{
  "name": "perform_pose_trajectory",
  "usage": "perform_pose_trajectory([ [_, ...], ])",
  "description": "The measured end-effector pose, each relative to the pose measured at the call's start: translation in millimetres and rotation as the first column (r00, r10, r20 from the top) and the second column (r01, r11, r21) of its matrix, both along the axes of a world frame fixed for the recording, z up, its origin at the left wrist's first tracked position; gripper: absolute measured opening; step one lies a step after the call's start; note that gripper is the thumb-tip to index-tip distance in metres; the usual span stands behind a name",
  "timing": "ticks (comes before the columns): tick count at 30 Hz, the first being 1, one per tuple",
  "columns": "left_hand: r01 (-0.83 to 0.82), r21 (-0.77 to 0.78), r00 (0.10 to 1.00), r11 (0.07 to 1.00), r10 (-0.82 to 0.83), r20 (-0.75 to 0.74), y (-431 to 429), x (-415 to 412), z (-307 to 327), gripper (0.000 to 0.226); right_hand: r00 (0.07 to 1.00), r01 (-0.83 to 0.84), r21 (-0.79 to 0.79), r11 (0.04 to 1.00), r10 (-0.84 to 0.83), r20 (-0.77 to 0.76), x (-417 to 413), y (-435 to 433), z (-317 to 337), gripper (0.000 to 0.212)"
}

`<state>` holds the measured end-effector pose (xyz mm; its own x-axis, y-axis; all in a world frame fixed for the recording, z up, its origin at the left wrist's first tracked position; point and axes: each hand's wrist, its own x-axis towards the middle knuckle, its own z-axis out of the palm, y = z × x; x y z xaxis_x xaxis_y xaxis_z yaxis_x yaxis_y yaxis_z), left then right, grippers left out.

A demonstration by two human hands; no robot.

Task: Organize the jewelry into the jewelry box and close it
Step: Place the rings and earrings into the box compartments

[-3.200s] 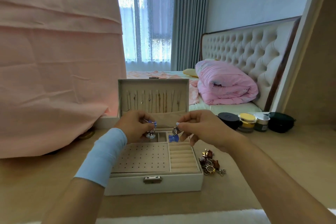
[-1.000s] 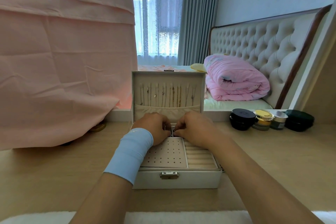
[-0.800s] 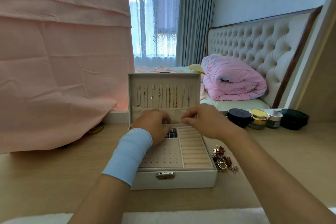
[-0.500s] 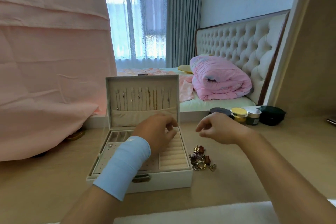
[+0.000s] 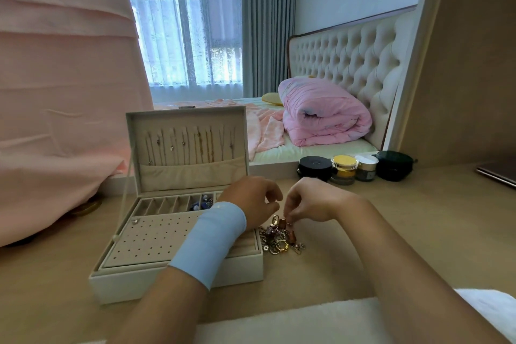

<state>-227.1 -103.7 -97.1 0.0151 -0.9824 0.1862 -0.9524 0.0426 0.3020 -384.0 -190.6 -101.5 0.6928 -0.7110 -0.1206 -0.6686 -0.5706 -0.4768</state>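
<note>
Ring pile [image 5: 279, 239] sits just right of the open jewelry box [image 5: 178, 279]; right hand [image 5: 314, 200] is nearest, pinching a top piece [image 5: 289, 222]; left hand [image 5: 251, 201] hovers curled, can't tell if holding anything.

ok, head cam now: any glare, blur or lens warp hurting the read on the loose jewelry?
Head view: window backlit, bright but lace readable, no glare on the desk; head view: wide-angle tilts the wood panel at frame right; head view: jewelry pile soft, pieces merge, so grip of the right hand is unclear.
</note>
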Motion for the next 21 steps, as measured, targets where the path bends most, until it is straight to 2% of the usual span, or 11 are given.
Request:
perform_pose_trajectory([
  [4,0.018,0.047,1.0,0.999,-0.018,-0.006,1.0,-0.3,-6.1,0.019,0.999,0.022,0.038,0.999,-0.024,0.031,-6.4,-2.9,6.5,0.006],
  [9,0.021,0.036,1.0,0.999,-0.021,0.008,2.0,-2.6,-10.4,0.013,0.999,-0.027,0.104,0.994,0.031,-0.04,0.5,1.7,-5.5,0.026],
  [13,0.029,0.033,0.999,0.999,-0.029,0.021,3.0,-0.8,-9.8,0.013,0.998,-0.002,0.087,0.996,0.008,-0.066,3.2,0.4,-11.3,0.021],
  [17,0.041,0.008,0.999,0.999,-0.041,0.026,4.1,-1.7,-10.7,0.019,1.0,0.007,0.07,0.998,-0.009,0.027,-1.1,-0.2,-5.4,0.012],
  [21,0.024,-0.044,0.999,0.999,-0.026,-0.031,5.1,-2.3,-11.3,0.03,0.988,0.005,0.121,0.993,-0.024,0.151,-5.4,1.9,8.2,0.01],
])
